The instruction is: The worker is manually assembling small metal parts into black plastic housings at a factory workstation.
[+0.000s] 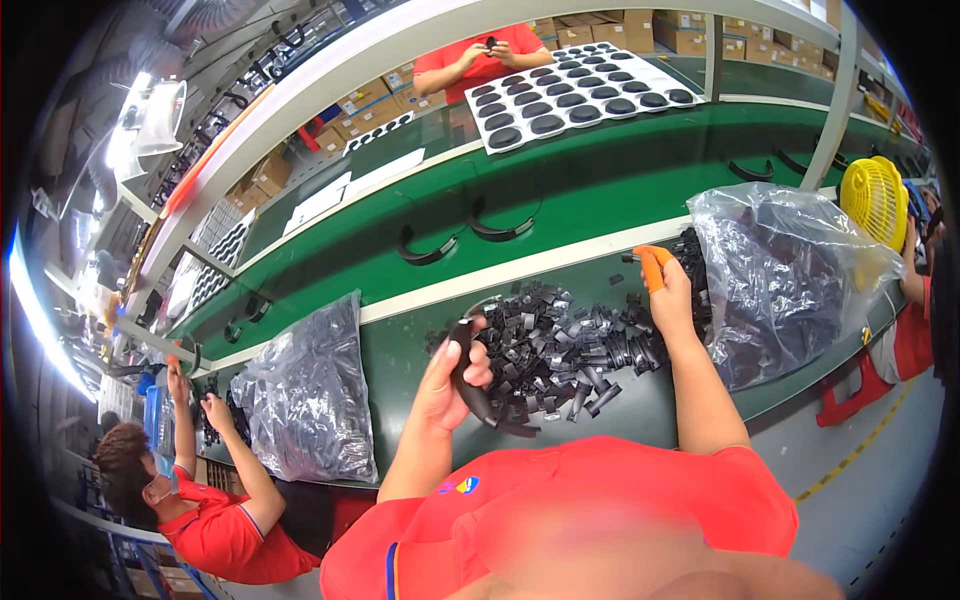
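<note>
My left hand (450, 372) is wrapped round a curved black headband (474, 392), which looks like a headphone's and has a thin wire loop at its upper end. Orange covers sit on the fingers of my right hand (668, 290), which pinches a small black plastic part (629, 258) at its fingertips. Between my hands a pile of small black plastic pieces (560, 345) is spread over the dark green table (400, 345). Pieces at the pile's right edge are partly hidden by my right hand and a bag.
Clear plastic bags lie left (305, 400) and right (770, 280). Beyond a pale rail, a green conveyor belt (360, 265) carries black headbands (500, 222). A white tray of black round pads (585, 95) stands across it. Co-workers sit left (225, 535) and opposite (450, 70). A yellow basket (873, 203) is at right.
</note>
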A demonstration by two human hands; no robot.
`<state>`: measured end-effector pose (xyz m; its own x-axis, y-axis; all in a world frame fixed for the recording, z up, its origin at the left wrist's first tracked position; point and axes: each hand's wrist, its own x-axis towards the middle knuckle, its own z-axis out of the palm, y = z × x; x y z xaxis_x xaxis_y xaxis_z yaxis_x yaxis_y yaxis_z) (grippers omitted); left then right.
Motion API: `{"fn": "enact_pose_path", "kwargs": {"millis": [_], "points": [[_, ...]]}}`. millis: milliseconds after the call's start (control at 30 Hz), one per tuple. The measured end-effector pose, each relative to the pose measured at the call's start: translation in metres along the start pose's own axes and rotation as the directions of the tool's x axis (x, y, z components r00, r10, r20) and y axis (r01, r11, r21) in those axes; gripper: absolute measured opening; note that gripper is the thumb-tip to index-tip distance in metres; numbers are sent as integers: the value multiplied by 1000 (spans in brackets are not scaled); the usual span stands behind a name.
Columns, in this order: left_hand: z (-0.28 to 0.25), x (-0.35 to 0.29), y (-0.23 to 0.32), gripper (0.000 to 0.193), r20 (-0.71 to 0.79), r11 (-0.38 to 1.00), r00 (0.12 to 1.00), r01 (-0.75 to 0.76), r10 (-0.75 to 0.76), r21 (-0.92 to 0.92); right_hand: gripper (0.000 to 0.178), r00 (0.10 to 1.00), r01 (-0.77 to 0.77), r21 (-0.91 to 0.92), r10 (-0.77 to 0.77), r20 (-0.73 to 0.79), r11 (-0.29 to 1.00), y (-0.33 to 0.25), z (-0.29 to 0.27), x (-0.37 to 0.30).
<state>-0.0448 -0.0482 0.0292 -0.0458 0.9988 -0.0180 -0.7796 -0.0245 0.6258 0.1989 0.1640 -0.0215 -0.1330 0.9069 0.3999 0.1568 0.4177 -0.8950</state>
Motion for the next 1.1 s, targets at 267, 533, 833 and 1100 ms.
{"fn": "enact_pose_path", "kwargs": {"millis": [267,533,833,1100], "points": [[22,3,-26,36,-8,993,994,112,-112,32,21,999,-53,270,50,19,961,-19,-7,-12],[34,16,-10,38,52,978,999,-2,-9,207,27,976,-130,715,215,-30,687,-29,-27,9],[14,29,-6,33,140,967,990,-19,-17,255,26,850,-442,591,104,517,675,-112,30,-56],[11,37,-9,41,87,977,994,43,-63,210,24,876,-434,615,148,459,659,-105,68,-60]]}}
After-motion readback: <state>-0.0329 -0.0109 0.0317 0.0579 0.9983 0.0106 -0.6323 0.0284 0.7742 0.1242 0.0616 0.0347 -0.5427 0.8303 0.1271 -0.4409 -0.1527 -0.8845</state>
